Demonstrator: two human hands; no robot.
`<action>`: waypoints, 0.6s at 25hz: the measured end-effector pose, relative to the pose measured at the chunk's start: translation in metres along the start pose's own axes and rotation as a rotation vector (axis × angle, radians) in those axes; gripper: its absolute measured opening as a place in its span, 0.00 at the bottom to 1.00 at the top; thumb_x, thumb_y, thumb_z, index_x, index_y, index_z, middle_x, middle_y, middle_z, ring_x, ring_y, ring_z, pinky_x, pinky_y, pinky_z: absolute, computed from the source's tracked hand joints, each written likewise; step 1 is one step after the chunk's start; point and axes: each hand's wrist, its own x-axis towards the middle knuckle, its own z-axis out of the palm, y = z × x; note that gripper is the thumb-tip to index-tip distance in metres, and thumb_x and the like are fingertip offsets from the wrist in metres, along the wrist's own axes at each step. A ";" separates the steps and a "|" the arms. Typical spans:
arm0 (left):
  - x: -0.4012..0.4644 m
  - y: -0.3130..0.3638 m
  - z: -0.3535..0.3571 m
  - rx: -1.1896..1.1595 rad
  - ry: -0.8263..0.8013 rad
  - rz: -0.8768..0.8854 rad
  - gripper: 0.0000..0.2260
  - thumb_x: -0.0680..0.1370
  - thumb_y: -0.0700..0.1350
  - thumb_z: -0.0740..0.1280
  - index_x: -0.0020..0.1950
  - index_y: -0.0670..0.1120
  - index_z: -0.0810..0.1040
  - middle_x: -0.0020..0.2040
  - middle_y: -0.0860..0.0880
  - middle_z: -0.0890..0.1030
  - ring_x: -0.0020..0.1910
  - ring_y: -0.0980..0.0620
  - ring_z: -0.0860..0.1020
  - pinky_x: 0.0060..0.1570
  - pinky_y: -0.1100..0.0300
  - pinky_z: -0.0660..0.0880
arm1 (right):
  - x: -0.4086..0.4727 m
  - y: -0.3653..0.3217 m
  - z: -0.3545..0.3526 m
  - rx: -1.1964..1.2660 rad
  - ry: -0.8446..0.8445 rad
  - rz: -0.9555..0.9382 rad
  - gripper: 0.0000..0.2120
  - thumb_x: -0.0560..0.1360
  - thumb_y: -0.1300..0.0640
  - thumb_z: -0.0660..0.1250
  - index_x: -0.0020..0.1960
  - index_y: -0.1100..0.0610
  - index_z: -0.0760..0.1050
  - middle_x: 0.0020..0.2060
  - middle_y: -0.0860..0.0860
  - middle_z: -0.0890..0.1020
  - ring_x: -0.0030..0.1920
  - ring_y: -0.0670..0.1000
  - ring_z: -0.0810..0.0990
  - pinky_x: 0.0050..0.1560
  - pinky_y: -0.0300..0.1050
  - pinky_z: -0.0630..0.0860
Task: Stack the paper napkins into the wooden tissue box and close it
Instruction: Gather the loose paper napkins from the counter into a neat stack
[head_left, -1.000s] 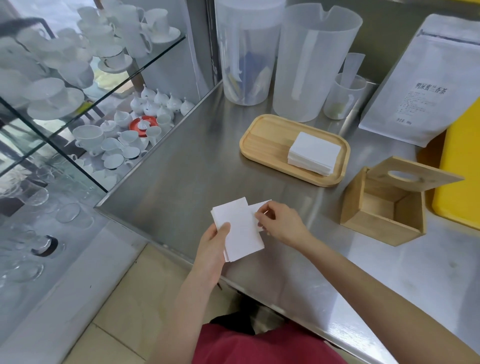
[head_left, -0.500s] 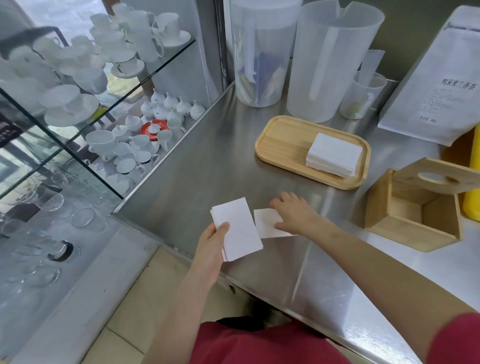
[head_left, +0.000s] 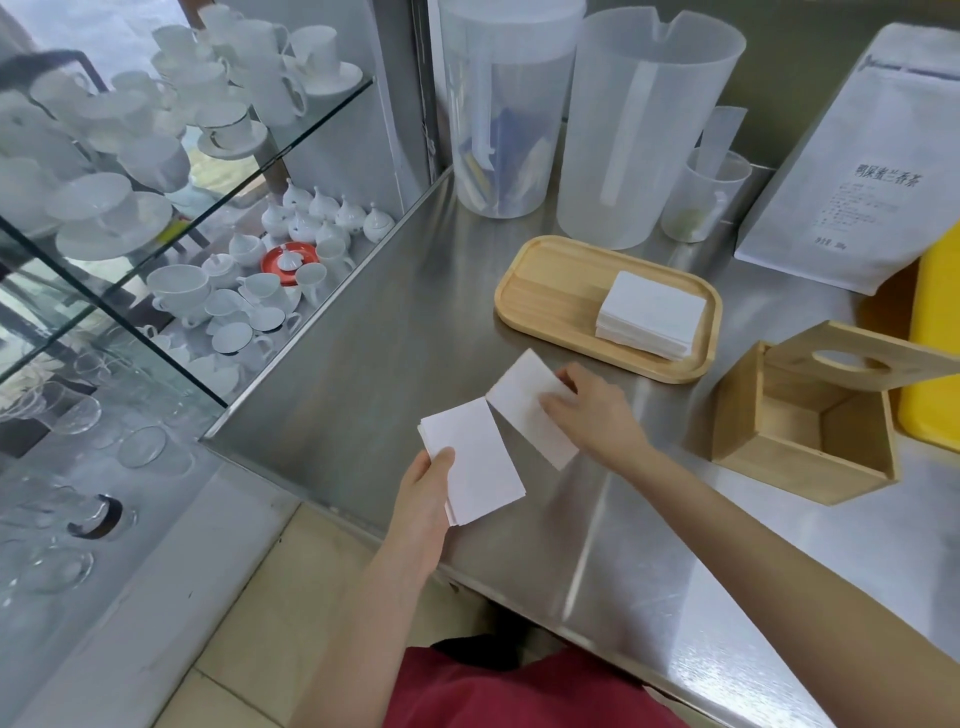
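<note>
My left hand (head_left: 423, 499) holds a small stack of white napkins (head_left: 475, 465) over the counter's front edge, thumb on top. My right hand (head_left: 592, 410) lies flat on a single white napkin (head_left: 522, 400) spread on the steel counter just right of that stack. A thicker pile of napkins (head_left: 652, 314) rests on the right end of a wooden tray (head_left: 550, 280). The wooden tissue box (head_left: 800, 431) stands at the right, empty inside, its slotted lid (head_left: 857, 358) tilted up and open.
Two tall translucent plastic pitchers (head_left: 644, 124) and a small cup (head_left: 706, 197) stand behind the tray. A white bag (head_left: 872, 171) leans at the back right; a yellow container (head_left: 935, 353) is behind the box. Glass shelves of white cups (head_left: 208, 135) fill the left.
My right hand drew one napkin off the stack in my left hand, laid it on the counter and now presses it flat. The view has shifted slightly.
</note>
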 end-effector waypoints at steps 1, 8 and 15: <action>0.000 0.000 0.002 -0.007 -0.002 -0.002 0.08 0.81 0.42 0.56 0.51 0.47 0.75 0.45 0.51 0.80 0.43 0.53 0.78 0.39 0.59 0.73 | -0.005 -0.005 -0.005 0.130 0.022 -0.001 0.04 0.76 0.56 0.61 0.49 0.55 0.71 0.45 0.51 0.78 0.46 0.52 0.74 0.38 0.40 0.69; 0.009 0.000 0.012 -0.027 -0.054 0.011 0.10 0.80 0.43 0.56 0.52 0.46 0.77 0.48 0.48 0.81 0.44 0.51 0.79 0.41 0.58 0.75 | -0.034 -0.013 0.008 0.444 -0.069 0.049 0.04 0.75 0.58 0.63 0.49 0.58 0.74 0.40 0.48 0.77 0.43 0.50 0.75 0.45 0.44 0.70; 0.012 0.002 0.021 -0.015 -0.058 -0.051 0.14 0.78 0.50 0.58 0.55 0.46 0.79 0.45 0.48 0.83 0.42 0.50 0.80 0.40 0.58 0.74 | -0.037 -0.007 0.030 0.408 -0.041 0.128 0.04 0.75 0.57 0.64 0.45 0.56 0.70 0.39 0.48 0.76 0.43 0.51 0.73 0.39 0.41 0.69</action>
